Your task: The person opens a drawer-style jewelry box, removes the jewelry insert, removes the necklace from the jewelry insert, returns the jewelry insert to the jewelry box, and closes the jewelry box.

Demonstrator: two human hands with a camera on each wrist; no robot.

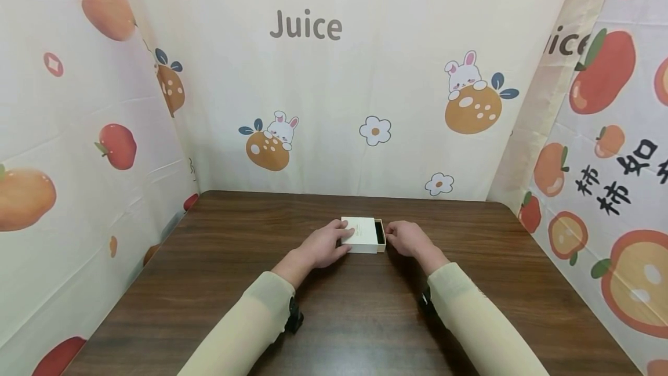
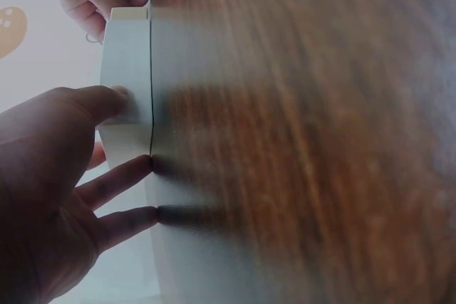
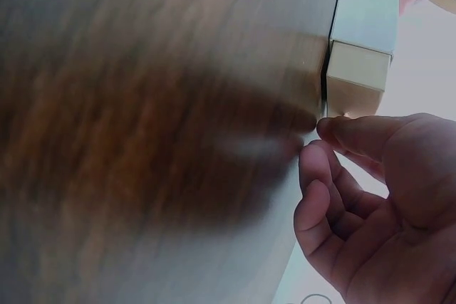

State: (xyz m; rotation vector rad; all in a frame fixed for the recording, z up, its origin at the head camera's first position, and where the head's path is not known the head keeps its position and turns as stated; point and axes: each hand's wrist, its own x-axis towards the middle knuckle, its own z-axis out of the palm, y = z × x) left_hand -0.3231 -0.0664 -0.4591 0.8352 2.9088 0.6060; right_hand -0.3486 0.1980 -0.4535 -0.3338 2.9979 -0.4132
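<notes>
A small white drawer box [image 1: 360, 235] lies on the table, its cream inner drawer [image 3: 356, 76] pulled partway out to the right. Part of the drawer's dark inside shows from above. My left hand [image 1: 327, 243] grips the white sleeve, with the thumb on the near side and a finger over the top. In the left wrist view, two of that hand's fingers [image 2: 128, 224] are spread toward the table. At the drawer's outer end, my right hand [image 1: 409, 238] pinches with thumb and forefinger, the other fingers curled in. What lies between those fingertips is hidden.
The dark wood-grain table [image 1: 209, 318] spreads around the box. Behind it hangs a pale curtain [image 1: 323, 86] printed with rabbits and fruit, and fruit-printed curtains [image 1: 68, 190] stand along both sides. A black wrist device [image 1: 294, 315] sits under the left sleeve.
</notes>
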